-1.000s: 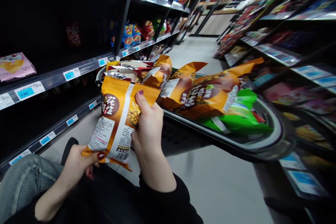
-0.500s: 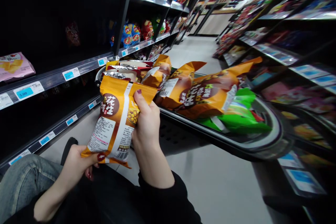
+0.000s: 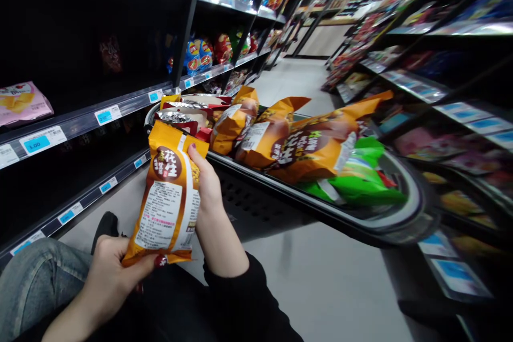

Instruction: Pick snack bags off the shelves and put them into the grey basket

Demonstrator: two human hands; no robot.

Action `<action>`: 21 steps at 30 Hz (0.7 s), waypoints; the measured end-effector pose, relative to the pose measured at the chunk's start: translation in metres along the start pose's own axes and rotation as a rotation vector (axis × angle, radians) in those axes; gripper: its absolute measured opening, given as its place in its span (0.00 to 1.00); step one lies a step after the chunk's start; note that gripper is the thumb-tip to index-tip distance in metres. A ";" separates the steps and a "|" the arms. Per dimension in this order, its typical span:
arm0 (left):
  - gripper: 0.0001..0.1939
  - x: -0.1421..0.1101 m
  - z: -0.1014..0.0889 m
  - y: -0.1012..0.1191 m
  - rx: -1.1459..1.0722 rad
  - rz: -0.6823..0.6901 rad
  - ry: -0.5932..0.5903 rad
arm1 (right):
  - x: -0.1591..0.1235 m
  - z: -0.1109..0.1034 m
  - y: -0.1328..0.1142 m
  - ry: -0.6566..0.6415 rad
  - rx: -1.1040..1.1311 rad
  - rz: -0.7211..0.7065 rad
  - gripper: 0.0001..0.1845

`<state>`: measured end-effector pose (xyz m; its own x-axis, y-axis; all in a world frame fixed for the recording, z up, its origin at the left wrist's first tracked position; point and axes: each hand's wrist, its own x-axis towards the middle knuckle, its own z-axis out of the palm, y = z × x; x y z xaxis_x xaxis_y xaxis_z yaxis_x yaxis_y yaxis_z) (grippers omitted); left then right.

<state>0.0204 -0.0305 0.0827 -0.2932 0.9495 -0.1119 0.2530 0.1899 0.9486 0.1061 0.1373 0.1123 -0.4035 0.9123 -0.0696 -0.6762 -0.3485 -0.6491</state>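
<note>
Shelves [image 3: 132, 112] flank the aisle; the orange snack bag [image 3: 168, 197] stands tilted lengthwise, its bottom pinched by the left hand [image 3: 106, 278], its upper edge by the right hand [image 3: 208, 187], wrist rising from below.

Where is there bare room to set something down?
On the shelf, between the pink pack and the red packet, though its depths are too dark to judge. Also on the floor, between the black sleeve and the basket. The basket is crowded with orange bags and a green bag.

Left hand [image 3: 110, 272], right hand [image 3: 208, 184] gripping orange packet [image 3: 162, 208] near filled basket [image 3: 256, 197].
</note>
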 end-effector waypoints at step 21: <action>0.40 0.190 -0.015 0.228 0.833 0.430 0.139 | -0.029 0.012 -0.039 0.181 -1.202 -1.097 0.11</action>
<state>0.0080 0.1897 0.2819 -0.1153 0.9514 0.2855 0.9258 -0.0013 0.3781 0.1371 0.1217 0.1489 0.0499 0.6378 0.7686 0.3017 0.7240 -0.6204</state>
